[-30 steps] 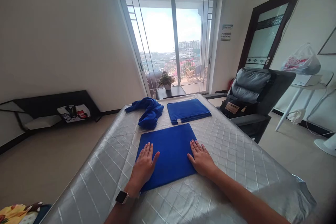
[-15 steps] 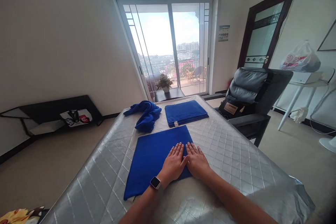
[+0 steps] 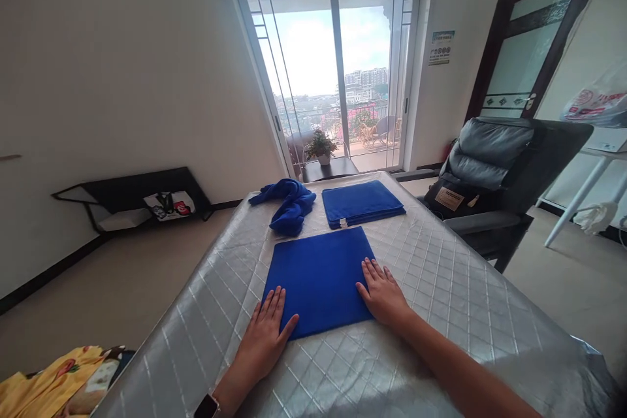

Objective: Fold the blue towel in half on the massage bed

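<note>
A folded blue cloth (image 3: 321,281) lies flat on the silver quilted table cover (image 3: 421,261) in front of me. My left hand (image 3: 267,326) rests on its near left corner, palm down with the fingers stretched out. On the right edge lies my right hand (image 3: 382,290), also flat with its fingers extended. Beyond this cloth sits a stack of folded blue cloths (image 3: 362,202) with a small white tag at its near edge. To the left of the stack is a crumpled blue cloth (image 3: 289,206).
A dark reclining armchair (image 3: 494,170) with a black bag (image 3: 448,199) stands right of the table. A black rack (image 3: 142,202) is by the left wall. Yellow printed fabric (image 3: 59,379) shows at lower left. A potted plant (image 3: 323,145) stands behind the table.
My hands were side by side on the cloth's right part; my left hand has slid to its left edge. My right hand stays on the right side. The view has shifted a little.
</note>
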Motion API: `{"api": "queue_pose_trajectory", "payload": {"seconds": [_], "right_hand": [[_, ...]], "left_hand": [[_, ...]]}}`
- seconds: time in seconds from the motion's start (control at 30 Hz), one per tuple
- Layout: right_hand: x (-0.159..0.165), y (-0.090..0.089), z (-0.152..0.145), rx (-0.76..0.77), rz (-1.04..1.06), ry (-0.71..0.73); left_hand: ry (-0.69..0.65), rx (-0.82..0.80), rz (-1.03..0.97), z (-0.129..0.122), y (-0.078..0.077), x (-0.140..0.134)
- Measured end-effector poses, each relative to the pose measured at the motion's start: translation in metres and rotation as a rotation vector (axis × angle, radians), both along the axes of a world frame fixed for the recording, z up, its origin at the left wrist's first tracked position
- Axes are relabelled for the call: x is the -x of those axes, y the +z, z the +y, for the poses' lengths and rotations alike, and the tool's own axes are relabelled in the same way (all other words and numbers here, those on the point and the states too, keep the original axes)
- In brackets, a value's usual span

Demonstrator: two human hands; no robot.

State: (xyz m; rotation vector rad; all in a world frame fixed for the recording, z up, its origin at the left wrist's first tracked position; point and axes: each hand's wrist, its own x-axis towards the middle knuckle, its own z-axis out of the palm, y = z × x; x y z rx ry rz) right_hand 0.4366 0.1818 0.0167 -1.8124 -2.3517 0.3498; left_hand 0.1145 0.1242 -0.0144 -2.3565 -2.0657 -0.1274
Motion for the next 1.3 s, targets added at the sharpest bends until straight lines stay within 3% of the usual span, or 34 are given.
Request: {"api": "queue_pose_trajectory", "payload": {"seconds": [0.27, 0.57, 0.8, 0.9, 1.0, 1.17, 1.3], "right_hand": [[-0.001, 0.014, -0.014, -0.185, -0.068, 0.072], [-0.006, 0.011, -0.058, 0.027, -0.091, 0.006], [-0.007, 0.013, -0.06, 0.063, -0.034, -0.012], [-0.007, 0.011, -0.059, 0.055, -0.007, -0.014], [-0.008, 0.01, -0.059, 0.066, -0.008, -0.014], [-0.01, 0.006, -0.058, 0.046, -0.012, -0.003], [-0.011, 0.004, -0.059, 0.03, -0.016, 0.016]], "left_hand": [[0.016, 0.025, -0.031, -0.004, 0.002, -0.005], [-0.001, -0.018, -0.064, -0.004, -0.012, 0.002], [0.077, -0.04, -0.085, -0.001, -0.018, 0.009], [0.135, -0.073, -0.076, 0.001, -0.013, 0.006], [0.017, -0.075, -0.092, 0.002, 0.001, -0.02], [-0.381, 0.003, -0.141, 0.01, 0.03, -0.11], [-0.51, 0.009, -0.159, 0.024, 0.034, -0.164]]}}
